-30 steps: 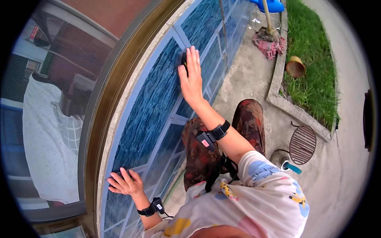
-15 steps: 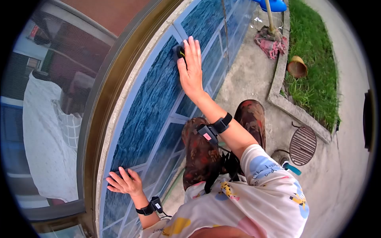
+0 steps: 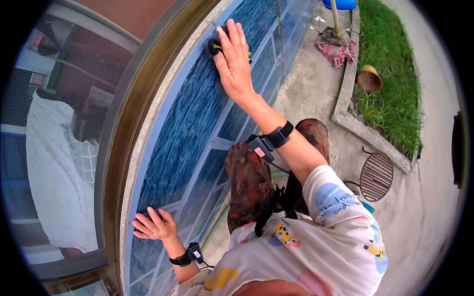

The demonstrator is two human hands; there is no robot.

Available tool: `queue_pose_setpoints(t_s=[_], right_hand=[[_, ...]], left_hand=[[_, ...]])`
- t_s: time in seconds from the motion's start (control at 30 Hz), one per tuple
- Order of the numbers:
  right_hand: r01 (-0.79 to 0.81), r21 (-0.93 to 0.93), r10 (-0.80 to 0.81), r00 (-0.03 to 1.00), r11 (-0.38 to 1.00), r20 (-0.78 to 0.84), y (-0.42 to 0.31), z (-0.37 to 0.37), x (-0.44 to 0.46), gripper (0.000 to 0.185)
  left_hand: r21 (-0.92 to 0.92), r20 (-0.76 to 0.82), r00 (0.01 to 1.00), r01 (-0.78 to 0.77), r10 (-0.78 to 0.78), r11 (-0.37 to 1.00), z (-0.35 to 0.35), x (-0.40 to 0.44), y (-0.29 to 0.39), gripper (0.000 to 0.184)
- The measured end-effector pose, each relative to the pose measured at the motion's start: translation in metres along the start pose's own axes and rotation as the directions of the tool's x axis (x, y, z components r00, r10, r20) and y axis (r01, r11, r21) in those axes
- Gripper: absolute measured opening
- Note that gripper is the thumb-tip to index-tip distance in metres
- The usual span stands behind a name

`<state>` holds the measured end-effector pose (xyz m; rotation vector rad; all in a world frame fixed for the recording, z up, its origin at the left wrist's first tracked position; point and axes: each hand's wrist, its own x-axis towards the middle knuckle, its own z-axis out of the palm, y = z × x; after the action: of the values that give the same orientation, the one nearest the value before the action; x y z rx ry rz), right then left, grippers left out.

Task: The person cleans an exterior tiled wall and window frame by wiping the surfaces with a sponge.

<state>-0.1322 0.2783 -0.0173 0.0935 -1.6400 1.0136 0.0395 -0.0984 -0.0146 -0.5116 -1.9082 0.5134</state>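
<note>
My right hand (image 3: 234, 64) presses with outstretched fingers on a folded dark grey cloth (image 3: 210, 46) with yellow bits at its edges. Most of the cloth is hidden under the palm. Both rest against the wall of glossy blue tiles (image 3: 182, 126) with pale blue grout, near its upper edge. Lower down, my left hand (image 3: 157, 227) lies on the same tiles with its fingers spread and nothing visible in them. Black bands with small boxes circle both my wrists.
Above the tiles runs a ledge with a brown window frame (image 3: 114, 123). On the ground are a mop (image 3: 337, 47), a tipped brown pot (image 3: 369, 79) on grass, a concrete curb (image 3: 345, 93) and a round drain grate (image 3: 376, 176). My bent knees are close to the wall.
My right hand has slid the cloth up and slightly left along the tiles, towards the upper edge. My left hand stays in the same place.
</note>
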Motion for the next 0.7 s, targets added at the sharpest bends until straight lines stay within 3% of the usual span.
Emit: queue_pose_setpoints(t_s=[0.2, 0.33, 0.5, 0.53, 0.57, 0.7], right_hand=[[-0.301, -0.015, 0.301, 0.952, 0.954, 0.061, 0.003, 0.006, -0.09, 0.056], [-0.242, -0.074, 0.241, 0.97, 0.968, -0.013, 0.021, 0.007, -0.04, 0.054], [-0.168, -0.053, 0.147, 0.949, 0.984, -0.28, 0.115, 0.005, 0.09, 0.05], [-0.145, -0.127, 0.104, 0.953, 0.981, -0.285, 0.138, 0.0, 0.108, 0.048], [-0.113, -0.062, 0.095, 0.964, 0.992, -0.248, 0.164, -0.01, 0.124, 0.048], [-0.241, -0.069, 0.217, 0.944, 0.968, -0.248, 0.197, -0.014, 0.11, 0.051]], left_hand=[[0.003, 0.004, 1.0, -0.003, 0.003, 1.0, -0.001, 0.0, 0.0, 0.036], [0.017, 0.037, 0.999, -0.018, 0.018, 1.0, -0.002, -0.004, -0.002, 0.035], [0.024, 0.0, 0.999, -0.039, 0.039, 0.999, 0.0, -0.003, -0.004, 0.038], [0.022, 0.016, 0.999, -0.042, 0.042, 0.999, 0.001, -0.004, -0.003, 0.038], [0.022, 0.013, 0.999, -0.039, 0.038, 0.999, 0.0, -0.003, -0.003, 0.038], [0.019, 0.035, 0.999, -0.043, 0.042, 0.999, -0.002, -0.003, -0.004, 0.041]])
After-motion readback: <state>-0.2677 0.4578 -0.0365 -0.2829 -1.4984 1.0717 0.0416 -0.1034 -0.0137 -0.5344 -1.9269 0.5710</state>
